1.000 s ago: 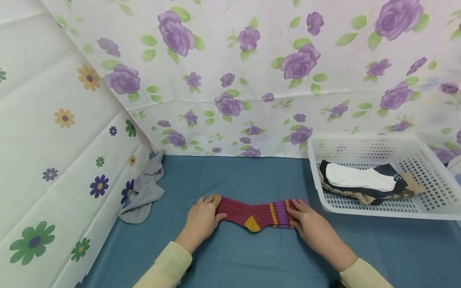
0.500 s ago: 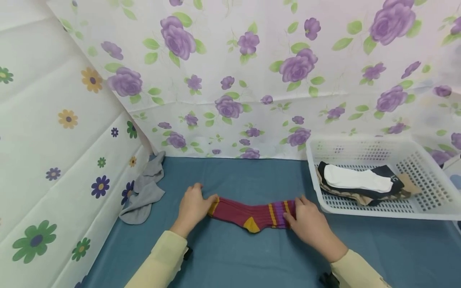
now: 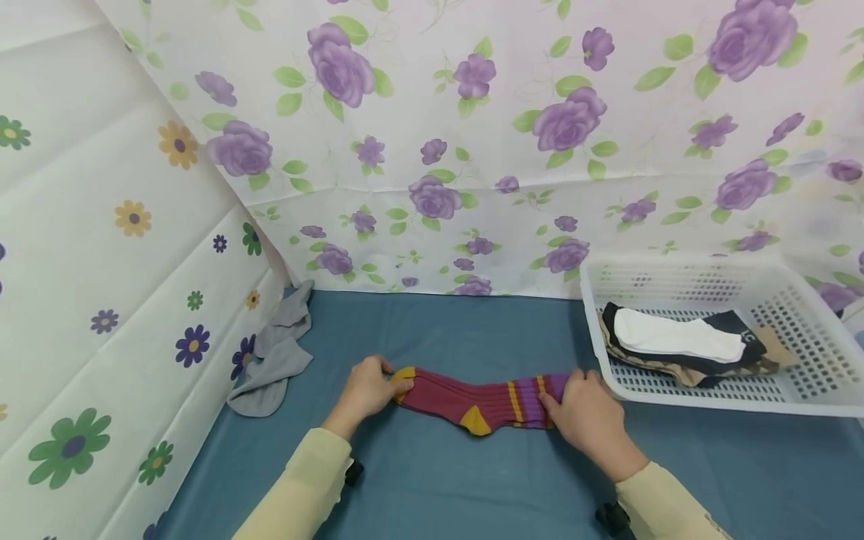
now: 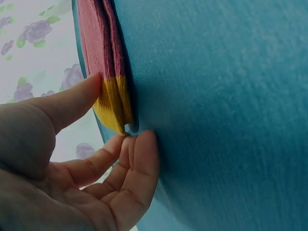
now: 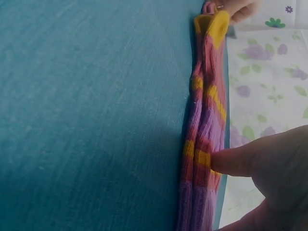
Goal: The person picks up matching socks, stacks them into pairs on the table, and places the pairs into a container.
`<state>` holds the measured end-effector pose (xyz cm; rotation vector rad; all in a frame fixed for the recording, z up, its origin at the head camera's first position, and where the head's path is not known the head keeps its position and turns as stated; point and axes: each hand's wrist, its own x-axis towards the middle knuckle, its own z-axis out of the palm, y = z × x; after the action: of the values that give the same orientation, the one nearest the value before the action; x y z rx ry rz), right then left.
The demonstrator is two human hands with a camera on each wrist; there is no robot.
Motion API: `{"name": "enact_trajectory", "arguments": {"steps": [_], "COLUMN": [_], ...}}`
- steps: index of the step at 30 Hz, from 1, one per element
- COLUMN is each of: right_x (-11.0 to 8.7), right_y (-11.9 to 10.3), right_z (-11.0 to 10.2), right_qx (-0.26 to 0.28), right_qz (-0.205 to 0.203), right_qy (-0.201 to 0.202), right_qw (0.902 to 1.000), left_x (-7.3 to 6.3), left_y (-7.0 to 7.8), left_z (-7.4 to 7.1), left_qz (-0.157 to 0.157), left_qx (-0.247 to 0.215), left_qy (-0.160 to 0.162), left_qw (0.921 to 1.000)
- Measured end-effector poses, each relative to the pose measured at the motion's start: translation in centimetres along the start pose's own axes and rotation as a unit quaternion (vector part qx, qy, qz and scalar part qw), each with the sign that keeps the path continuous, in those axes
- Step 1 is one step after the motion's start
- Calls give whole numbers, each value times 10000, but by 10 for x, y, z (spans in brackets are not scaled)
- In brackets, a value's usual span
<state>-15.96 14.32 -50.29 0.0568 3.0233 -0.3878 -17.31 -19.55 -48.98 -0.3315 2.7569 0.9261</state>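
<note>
A pair of maroon socks (image 3: 459, 397), one laid on the other, lies flat on the blue cloth, with yellow toes and heels and purple-and-yellow striped cuffs. At the toe end is my left hand (image 3: 367, 390); its thumb lies on the yellow toe (image 4: 110, 108) and its curled fingers meet the tip. My right hand (image 3: 590, 412) holds the cuff end, its thumb pressed on the stripes (image 5: 203, 158). The fingers of that hand are mostly out of the right wrist view.
A white plastic basket (image 3: 715, 405) at the right holds folded socks, a white one (image 3: 678, 335) on top of black and tan ones. Grey socks (image 3: 273, 367) lie crumpled at the left by the flowered side sheet. A flowered sheet (image 3: 378, 247) hangs along the back.
My left hand drew back off the toe, then came in again, thumb on the toe. My right hand shifted slightly along the cuff. The socks stayed nearly in place.
</note>
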Motion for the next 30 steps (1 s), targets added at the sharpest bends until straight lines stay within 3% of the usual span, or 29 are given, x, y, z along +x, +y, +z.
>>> {"name": "enact_trajectory", "arguments": {"steps": [5,9,17,24,30], "right_x": [2,5,6,8,8], "right_y": [2,3,1,-3,-2], "right_z": [-1,0,2,1,2], "right_qx": [-21,47,523,731,938], "right_qz": [200,210,202,265,-8], "right_qy": [-304,-308,-148,-255,-339], "right_qw": [9993,9993,9983,9966,9950], "left_x": [0,0,-1,-2,-1], "left_y": [1,1,2,-1,-3], "left_z": [4,5,9,9,7], "left_qz": [-72,-78,433,448,608], "left_qx": [224,368,4,-120,-205], "left_qy": [-60,-4,-101,-76,-123], "left_qw": [9997,9993,9990,9989,9979]}}
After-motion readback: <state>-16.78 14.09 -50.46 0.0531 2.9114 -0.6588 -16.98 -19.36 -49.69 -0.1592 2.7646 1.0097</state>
